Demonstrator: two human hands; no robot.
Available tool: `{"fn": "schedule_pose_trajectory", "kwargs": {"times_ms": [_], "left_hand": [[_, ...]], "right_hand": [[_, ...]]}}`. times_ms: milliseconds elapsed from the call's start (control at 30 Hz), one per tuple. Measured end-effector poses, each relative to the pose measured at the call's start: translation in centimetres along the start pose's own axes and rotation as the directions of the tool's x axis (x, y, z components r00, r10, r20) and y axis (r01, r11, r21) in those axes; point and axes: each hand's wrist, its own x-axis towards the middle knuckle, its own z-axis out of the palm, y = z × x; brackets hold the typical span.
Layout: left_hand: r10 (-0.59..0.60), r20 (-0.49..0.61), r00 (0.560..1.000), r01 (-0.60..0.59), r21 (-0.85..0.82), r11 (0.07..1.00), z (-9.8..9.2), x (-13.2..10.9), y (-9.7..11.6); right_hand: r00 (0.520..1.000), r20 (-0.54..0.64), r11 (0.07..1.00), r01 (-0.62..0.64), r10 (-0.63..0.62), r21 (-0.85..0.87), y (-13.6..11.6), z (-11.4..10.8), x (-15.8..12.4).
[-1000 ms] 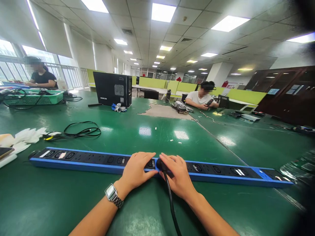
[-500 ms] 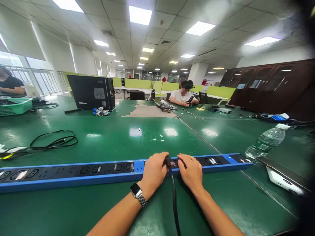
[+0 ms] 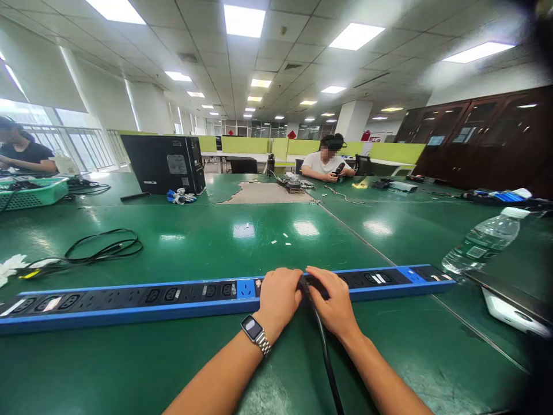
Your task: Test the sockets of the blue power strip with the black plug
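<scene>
A long blue and black power strip (image 3: 129, 300) lies across the green table (image 3: 216, 236) in front of me. My left hand (image 3: 279, 297) rests on top of the strip with its fingers curled over it. My right hand (image 3: 330, 302) sits just beside it, fingers closed round a black plug (image 3: 305, 282) that stands in the strip between the two hands. The plug's black cable (image 3: 326, 357) runs down toward me between my forearms. A watch (image 3: 254, 333) is on my left wrist.
A coiled black cable (image 3: 103, 248) lies at the left. A black computer case (image 3: 162, 163) stands further back. A water bottle (image 3: 484, 242) lies at the right beside a white device (image 3: 505, 308). A green basket (image 3: 32, 193) is far left. Two people sit at the far tables.
Both hands have shifted right along the power strip with the plug. The view turned right, bringing the bottle and white device into view.
</scene>
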Motion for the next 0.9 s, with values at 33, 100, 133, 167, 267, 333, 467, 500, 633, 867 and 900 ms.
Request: {"fn": "schedule_pose_trajectory", "kwargs": {"times_ms": [33, 100, 133, 167, 267, 333, 467, 500, 633, 867, 900], "left_hand": [[0.031, -0.001, 1.000, -0.031, 0.005, 0.999, -0.3, -0.4, -0.3], [0.107, -0.015, 0.994, -0.107, 0.022, 0.994, -1.3, -1.8, -1.7], [0.126, -0.035, 0.991, -0.124, 0.039, 0.991, -2.1, -2.8, -2.8], [0.117, -0.063, 0.991, -0.113, 0.064, 0.992, -2.9, -3.9, -4.2], [0.009, -0.121, 0.993, 0.009, 0.151, 0.989, -5.2, -7.1, -8.8], [-0.025, -0.112, 0.993, 0.046, 0.192, 0.980, -5.9, -8.5, -11.0], [-0.028, -0.115, 0.993, 0.052, 0.211, 0.976, -5.8, -9.1, -11.9], [-0.029, -0.121, 0.992, 0.055, 0.212, 0.976, -5.7, -9.1, -11.7], [-0.022, -0.129, 0.991, 0.050, 0.220, 0.974, -5.4, -8.9, -11.2], [-0.031, -0.124, 0.992, 0.053, 0.177, 0.983, -5.9, -9.1, -11.2], [-0.025, -0.126, 0.992, 0.044, 0.150, 0.988, -6.0, -9.1, -11.1]], "right_hand": [[0.997, 0.043, 0.997, 0.068, -0.070, 0.034, -0.1, -0.1, 0.0], [0.977, 0.125, 0.984, 0.169, -0.175, 0.058, -0.1, -0.4, 0.2], [0.969, 0.154, 0.981, 0.189, -0.193, 0.045, -0.1, -0.5, 0.3], [0.966, 0.173, 0.981, 0.192, -0.193, 0.027, -0.1, -0.7, 0.4], [0.962, 0.193, 0.981, 0.190, -0.192, 0.030, -0.1, -1.2, 1.0], [0.977, 0.101, 0.981, 0.183, -0.188, 0.063, -0.8, -1.5, 1.5], [0.987, -0.056, 0.987, 0.154, -0.151, 0.045, -4.3, -0.2, 2.1], [0.984, 0.004, 0.983, 0.180, -0.181, 0.043, -5.5, 0.6, 2.1], [0.939, 0.259, 0.974, 0.215, -0.226, 0.073, -9.7, 3.7, 2.1], [0.917, 0.344, 0.964, 0.249, -0.203, -0.094, -12.6, 4.3, 2.6], [0.921, 0.329, 0.960, 0.257, -0.210, -0.106, -12.5, 4.2, 2.6]]}}
